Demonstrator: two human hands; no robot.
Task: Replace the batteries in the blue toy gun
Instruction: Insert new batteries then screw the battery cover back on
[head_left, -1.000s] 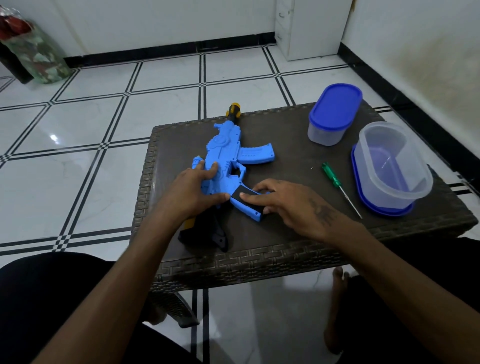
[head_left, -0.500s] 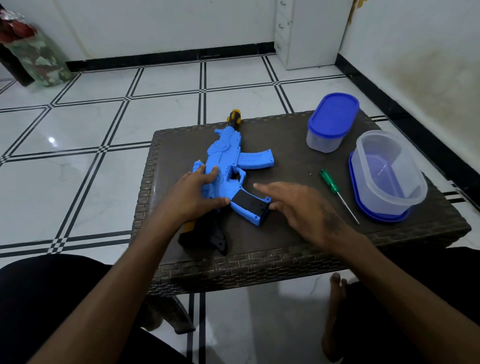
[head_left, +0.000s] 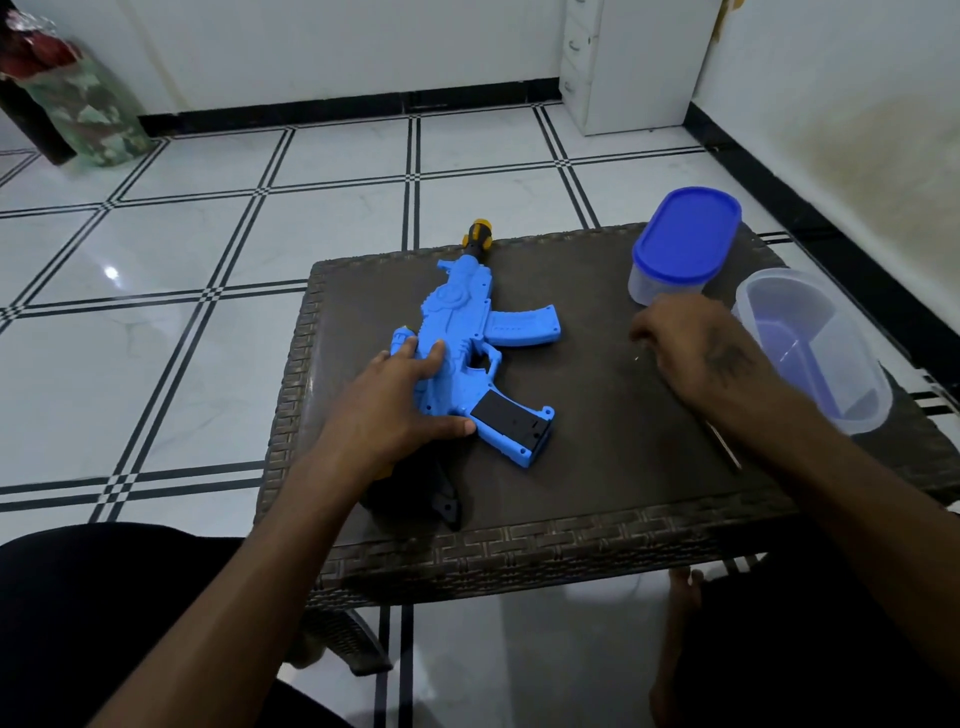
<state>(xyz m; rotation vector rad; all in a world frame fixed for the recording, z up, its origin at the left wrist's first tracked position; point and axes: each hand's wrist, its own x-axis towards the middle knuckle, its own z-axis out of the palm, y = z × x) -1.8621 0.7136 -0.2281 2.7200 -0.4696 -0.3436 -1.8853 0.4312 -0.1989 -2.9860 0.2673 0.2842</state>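
Note:
The blue toy gun (head_left: 462, 332) lies flat on the dark woven table (head_left: 597, 499), with its yellow-and-black muzzle pointing away from me. A black battery panel (head_left: 511, 415) shows on its grip. My left hand (head_left: 395, 400) rests on the gun's body with straight fingers, the thumb beside the black panel. My right hand (head_left: 696, 348) is to the right, with fingers curled down over the screwdriver's handle, which it hides. Only the metal shaft of the screwdriver (head_left: 724, 449) shows behind my wrist, lying on the table.
A closed tub with a blue lid (head_left: 685, 239) stands at the table's far right. An open clear tub (head_left: 815, 353) sits on its blue lid at the right edge. The gun's black stock (head_left: 431, 499) lies near the table's front edge.
My right hand left the gun's grip and moved right onto the screwdriver's handle. My left hand stayed on the gun. The camera tilted slightly.

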